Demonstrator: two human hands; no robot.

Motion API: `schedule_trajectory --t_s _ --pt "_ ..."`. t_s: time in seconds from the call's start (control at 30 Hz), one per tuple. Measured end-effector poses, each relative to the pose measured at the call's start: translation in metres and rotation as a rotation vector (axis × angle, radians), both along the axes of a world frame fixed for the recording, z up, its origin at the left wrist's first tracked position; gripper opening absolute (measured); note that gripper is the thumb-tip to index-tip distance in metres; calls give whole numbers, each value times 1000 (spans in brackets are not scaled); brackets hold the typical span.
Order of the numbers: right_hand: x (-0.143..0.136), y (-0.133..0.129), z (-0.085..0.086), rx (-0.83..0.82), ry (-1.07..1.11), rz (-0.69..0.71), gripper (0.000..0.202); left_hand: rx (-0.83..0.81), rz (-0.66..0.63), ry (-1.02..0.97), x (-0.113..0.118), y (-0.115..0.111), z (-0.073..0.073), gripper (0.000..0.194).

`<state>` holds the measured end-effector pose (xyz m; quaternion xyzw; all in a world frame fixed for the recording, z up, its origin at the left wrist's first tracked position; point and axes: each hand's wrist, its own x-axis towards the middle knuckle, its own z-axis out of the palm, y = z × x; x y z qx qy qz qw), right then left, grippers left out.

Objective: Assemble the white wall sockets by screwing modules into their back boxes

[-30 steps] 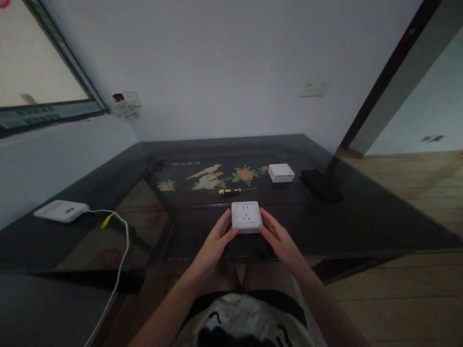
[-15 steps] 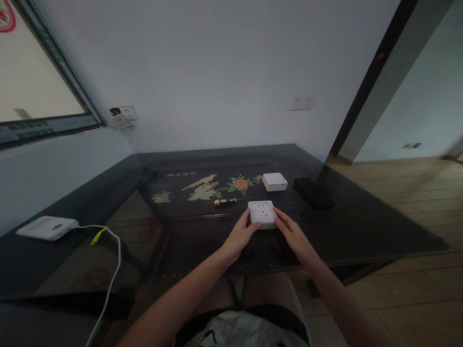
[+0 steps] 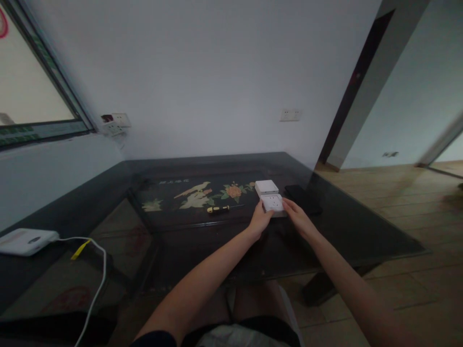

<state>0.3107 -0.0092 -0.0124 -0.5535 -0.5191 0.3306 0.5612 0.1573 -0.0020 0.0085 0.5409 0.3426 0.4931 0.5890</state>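
Note:
A white wall socket [image 3: 272, 203] with its holes facing up is held between my two hands over the dark table. My left hand [image 3: 259, 220] grips its left side, thumb along the near edge. On its right side my right hand [image 3: 295, 215] closes the fingers against the edge. Right behind it sits a second white square box [image 3: 266, 186], its plain face up; whether the two touch I cannot tell. To the left lies a screwdriver [image 3: 218, 209] with a yellow and black handle, its thin shaft pointing right.
A black flat object [image 3: 303, 199] lies right of the socket. At the left of the dark table [image 3: 202, 246] rests a white device [image 3: 29, 241] with a white cable [image 3: 104, 270] and yellow tag [image 3: 80, 249]. Sockets [image 3: 290, 114] are fixed on the wall behind.
Both hands have carried the wall socket forward and to the right, close up to the second white box. The screwdriver stays where it lay. The head view has shifted slightly.

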Motion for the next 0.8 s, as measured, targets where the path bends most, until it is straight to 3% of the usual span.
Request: schedule_trajectory --t_s 0.13,0.37,0.8 --pt "8 10 -1 -10 69 -38 54 8 21 23 10 5 0 53" --pt "9 14 -6 -14 109 -71 53 14 35 14 16 9 -17 65" --pt "8 17 -10 12 128 -100 40 -28 64 -185 18 19 -29 70"
